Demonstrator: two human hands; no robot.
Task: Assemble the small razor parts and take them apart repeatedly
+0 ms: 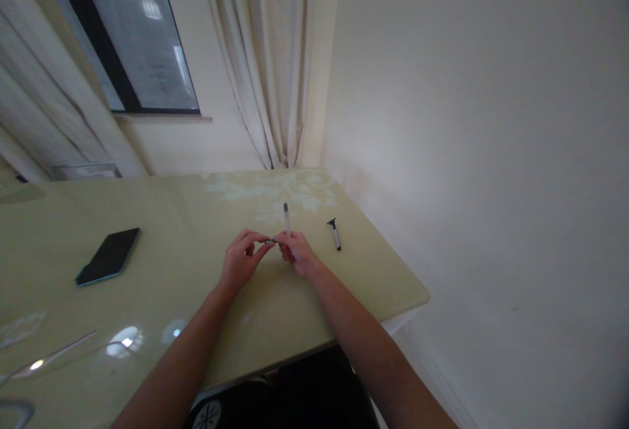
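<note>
Between thumb and forefinger, my left hand (240, 260) pinches one end of a small dark piece (269, 241), too small to name. My right hand (296, 252) has its fingertips closed at the other end of this piece, so the two hands almost meet above the table. A pale pen-like stick (287, 221) with a dark tip points away from me just beyond my right hand. Its near end is hidden by the fingers, so whether it is held or lies on the table I cannot tell. To the right lies a razor (335, 235) with a dark head and grey handle.
The glossy pale-green table (187, 219) ends at a white wall on the right. A dark tablet-like slab (109, 257) lies at the left. A thin curved metallic object (49, 357) is at the lower left. Curtains (275, 55) hang behind the table.
</note>
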